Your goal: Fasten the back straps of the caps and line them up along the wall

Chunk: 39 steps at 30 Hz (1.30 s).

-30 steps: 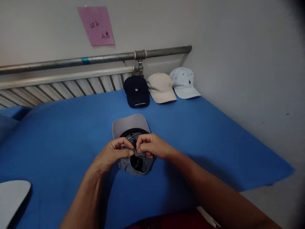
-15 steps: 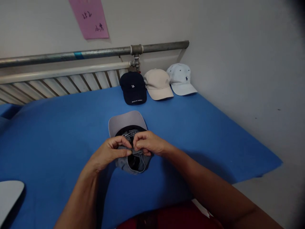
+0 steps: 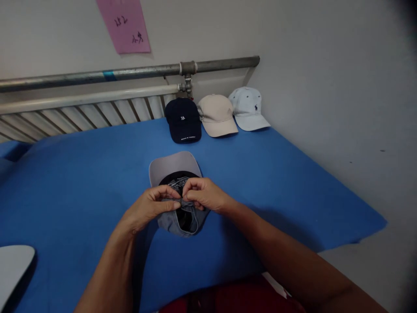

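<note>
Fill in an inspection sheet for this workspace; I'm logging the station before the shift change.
Surface: blue cloth covering the table, smooth.
Job's things: grey cap lying upside down, brim pointing away, back strap pinched between both hands.
Clutter: navy cap, beige cap and pale blue cap in a row at the far edge; white object at the near left.
Grippers: left hand and right hand both closed on the strap.
Cables: nothing seen.
Surroundings: metal pipe, pink note on the wall.
</note>
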{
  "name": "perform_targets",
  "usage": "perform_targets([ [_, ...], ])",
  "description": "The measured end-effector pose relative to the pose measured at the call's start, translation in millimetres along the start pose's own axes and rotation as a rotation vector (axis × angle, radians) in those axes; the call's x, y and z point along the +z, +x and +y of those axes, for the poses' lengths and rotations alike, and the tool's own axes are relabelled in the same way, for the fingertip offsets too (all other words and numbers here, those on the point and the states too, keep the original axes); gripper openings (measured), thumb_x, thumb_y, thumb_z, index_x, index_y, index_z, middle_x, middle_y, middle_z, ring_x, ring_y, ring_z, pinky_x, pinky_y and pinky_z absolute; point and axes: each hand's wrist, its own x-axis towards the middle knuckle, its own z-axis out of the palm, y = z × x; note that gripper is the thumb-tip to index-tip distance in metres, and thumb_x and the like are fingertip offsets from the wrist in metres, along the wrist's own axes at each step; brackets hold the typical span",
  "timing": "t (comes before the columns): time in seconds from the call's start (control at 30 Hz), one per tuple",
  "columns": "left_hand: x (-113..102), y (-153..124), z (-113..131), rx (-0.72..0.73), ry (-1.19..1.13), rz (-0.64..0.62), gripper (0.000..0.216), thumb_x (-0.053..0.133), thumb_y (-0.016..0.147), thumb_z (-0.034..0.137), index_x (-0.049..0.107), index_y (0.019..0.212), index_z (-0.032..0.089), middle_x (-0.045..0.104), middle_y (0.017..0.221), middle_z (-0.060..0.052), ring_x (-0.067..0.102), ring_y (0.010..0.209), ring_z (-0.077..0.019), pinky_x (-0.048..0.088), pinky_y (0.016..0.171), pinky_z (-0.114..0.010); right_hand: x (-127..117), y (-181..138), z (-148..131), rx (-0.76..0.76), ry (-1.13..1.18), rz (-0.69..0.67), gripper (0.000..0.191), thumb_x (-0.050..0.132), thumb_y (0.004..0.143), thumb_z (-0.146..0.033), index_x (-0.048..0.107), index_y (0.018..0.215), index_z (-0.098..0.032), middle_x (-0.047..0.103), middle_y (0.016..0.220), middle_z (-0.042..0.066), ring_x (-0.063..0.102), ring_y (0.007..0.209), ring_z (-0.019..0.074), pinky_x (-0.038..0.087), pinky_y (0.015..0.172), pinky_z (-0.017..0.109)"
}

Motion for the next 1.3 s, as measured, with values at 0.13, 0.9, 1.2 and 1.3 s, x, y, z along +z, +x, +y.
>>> perform_targets([
  [0.13,1.0,1.0,1.2,-0.006,-0.02,0.019,0.023,0.081,0.065,0.024,0.068,0.083,0.018,0.066,0.08,0.001,0.059,0.073,-0.0103,0.047,0.07,-0.023,0.1,-0.4,2.8,-0.026,-0.003,-0.002,0.007,0.06,0.068,-0.012,0.057,0.07,-0.018,0.048,0.048,-0.009,0.041,0.037,0.0039,0.034,0.035,0.015],
  [0.9,-2.4,-0.5,3.4,0.067,-0.102,0.081,0.016,0.075,0.068,0.022,0.062,0.075,0.017,0.059,0.067,0.004,0.053,0.061,-0.0075,0.041,0.059,-0.018,8.6,-6.1,11.7,-0.521,-0.52,0.118,0.016,0.072,0.074,-0.021,0.067,0.089,-0.021,0.059,0.084,-0.001,0.055,0.071,0.0109,0.044,0.065,0.024],
  [1.2,-1.1,-0.1,7.0,-0.01,-0.094,0.084,0.01,0.071,0.068,0.026,0.066,0.068,0.017,0.058,0.064,0.002,0.05,0.059,-0.0089,0.038,0.058,-0.021,10.7,-6.8,12.1,-0.564,-0.553,0.096,0.016,0.071,0.077,-0.024,0.067,0.093,-0.023,0.06,0.085,0.0,0.058,0.078,0.0134,0.047,0.071,0.027],
  [1.3,0.0,1.2,6.4,-0.042,-0.142,0.075,0.016,0.076,0.064,0.027,0.064,0.064,0.016,0.056,0.059,0.003,0.048,0.055,-0.0081,0.037,0.056,-0.021,10.6,-5.8,12.6,-0.584,-0.575,0.085,0.015,0.069,0.078,-0.023,0.066,0.092,-0.023,0.06,0.085,0.0,0.058,0.079,0.0135,0.047,0.071,0.027],
])
